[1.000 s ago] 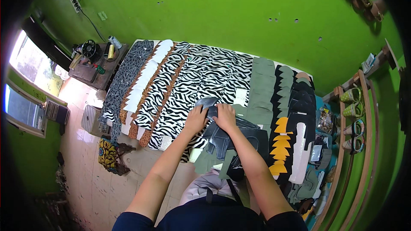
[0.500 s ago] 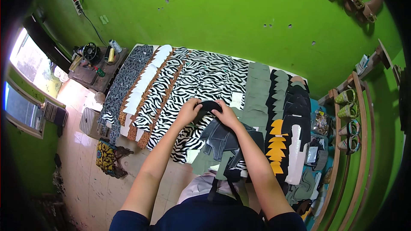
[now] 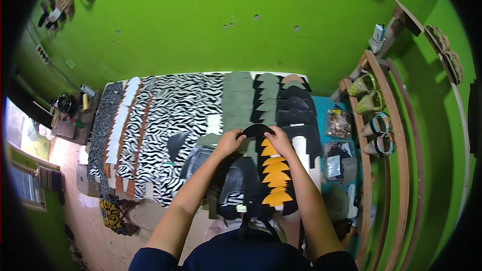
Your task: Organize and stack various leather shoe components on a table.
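Both hands pinch one curved black cutout (image 3: 256,130), left hand (image 3: 229,143) on its left end, right hand (image 3: 279,141) on its right, held above the top of a row of orange pieces (image 3: 273,178). Zebra-print pieces (image 3: 165,120) cover the table to the left, olive pieces (image 3: 237,100) just behind

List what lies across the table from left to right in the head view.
Dark speckled strip → white pointed pieces → zebra-print pieces → olive-green pieces → black curved piece held by both hands → clear bags of small parts → wooden shelf of sandals.
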Motion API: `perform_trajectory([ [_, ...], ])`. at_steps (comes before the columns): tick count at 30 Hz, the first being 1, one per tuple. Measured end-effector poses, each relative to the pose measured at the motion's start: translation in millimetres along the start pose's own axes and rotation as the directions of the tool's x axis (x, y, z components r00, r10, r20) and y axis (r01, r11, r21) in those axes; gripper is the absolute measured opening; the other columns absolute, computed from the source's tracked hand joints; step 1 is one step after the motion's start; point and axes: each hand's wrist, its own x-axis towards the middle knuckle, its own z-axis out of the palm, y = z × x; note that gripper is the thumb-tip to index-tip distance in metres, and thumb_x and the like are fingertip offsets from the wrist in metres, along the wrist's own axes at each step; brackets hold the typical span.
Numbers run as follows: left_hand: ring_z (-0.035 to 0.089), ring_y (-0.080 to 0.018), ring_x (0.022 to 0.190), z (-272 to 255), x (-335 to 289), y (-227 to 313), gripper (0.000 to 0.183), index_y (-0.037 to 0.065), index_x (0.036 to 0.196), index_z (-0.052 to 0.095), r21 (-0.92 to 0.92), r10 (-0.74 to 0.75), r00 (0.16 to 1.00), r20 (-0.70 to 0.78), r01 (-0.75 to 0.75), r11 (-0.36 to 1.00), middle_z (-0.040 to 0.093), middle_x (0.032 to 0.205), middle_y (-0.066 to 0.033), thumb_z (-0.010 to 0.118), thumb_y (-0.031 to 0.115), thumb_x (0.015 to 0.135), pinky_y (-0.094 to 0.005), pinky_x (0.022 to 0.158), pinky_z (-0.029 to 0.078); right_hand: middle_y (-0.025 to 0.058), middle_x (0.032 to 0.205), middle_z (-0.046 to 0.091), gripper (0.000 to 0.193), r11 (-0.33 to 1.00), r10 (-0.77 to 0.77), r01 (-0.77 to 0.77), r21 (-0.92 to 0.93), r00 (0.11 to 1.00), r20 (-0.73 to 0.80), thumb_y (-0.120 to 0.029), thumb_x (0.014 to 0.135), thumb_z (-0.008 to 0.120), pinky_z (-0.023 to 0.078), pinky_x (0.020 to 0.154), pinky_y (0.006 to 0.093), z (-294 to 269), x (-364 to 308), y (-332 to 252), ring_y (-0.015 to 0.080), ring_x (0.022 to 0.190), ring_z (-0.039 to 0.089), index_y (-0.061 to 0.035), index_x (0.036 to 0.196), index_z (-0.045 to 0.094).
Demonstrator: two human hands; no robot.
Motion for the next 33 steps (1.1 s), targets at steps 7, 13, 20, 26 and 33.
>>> perform_trajectory([
  [7,0.056,-0.0355,0.092,108,37,53,0.025,0.002,0.098,0.06,0.106,0.03,0.998,-0.058,-0.024,0.994,0.058,0.098,-0.0181,0.06,0.02,0.082,-0.0408,0.08,0.046,0.0113,0.081,0.062,0.027,0.987,0.156,-0.16,-0.004,0.971,-0.181,-0.012,0.084,0.059,0.046,0.062,0.031,-109,-11,59,0.0187,0.067,0.059,-0.0043,0.109,0.053],
  [13,0.052,-0.0289,0.094,138,63,64,0.032,0.008,0.107,0.061,0.381,0.107,0.973,-0.206,-0.021,0.924,0.054,0.1,-0.0107,0.065,0.019,0.077,-0.0385,0.081,0.044,0.0033,0.083,0.057,0.03,0.968,0.245,-0.252,-0.011,0.949,-0.199,-0.011,0.088,0.055,0.043,0.062,0.0246,-143,-13,96,0.0098,0.067,0.05,-0.0036,0.117,0.049],
  [20,0.051,-0.0281,0.092,148,75,62,0.019,0.009,0.091,0.062,0.495,0.158,0.96,-0.232,-0.023,0.868,0.052,0.095,-0.0099,0.064,0.018,0.075,-0.0399,0.077,0.043,0.0029,0.083,0.056,0.03,0.972,0.233,-0.234,0.018,0.951,-0.203,-0.01,0.087,0.055,0.042,0.06,0.0233,-142,-12,102,0.0087,0.064,0.049,-0.002,0.115,0.049],
  [26,0.052,-0.0298,0.09,144,88,64,0.012,0.007,0.085,0.061,0.497,0.131,0.961,-0.244,0.008,0.867,0.054,0.091,-0.0109,0.059,0.016,0.077,-0.039,0.076,0.043,0.0131,0.093,0.062,0.032,0.969,0.238,-0.22,0.117,0.955,-0.177,-0.013,0.085,0.056,0.045,0.068,0.0305,-145,-4,110,0.02,0.073,0.057,-0.0035,0.115,0.051],
  [33,0.053,-0.0289,0.091,133,92,69,0.013,0.006,0.089,0.059,0.483,0.111,0.951,-0.289,0.045,0.874,0.054,0.095,-0.0111,0.057,0.013,0.079,-0.0394,0.076,0.043,0.0135,0.105,0.059,0.034,0.988,0.147,-0.155,-0.02,0.967,-0.209,-0.011,0.081,0.058,0.042,0.079,0.036,-127,1,87,0.0258,0.084,0.057,-0.0069,0.115,0.051],
])
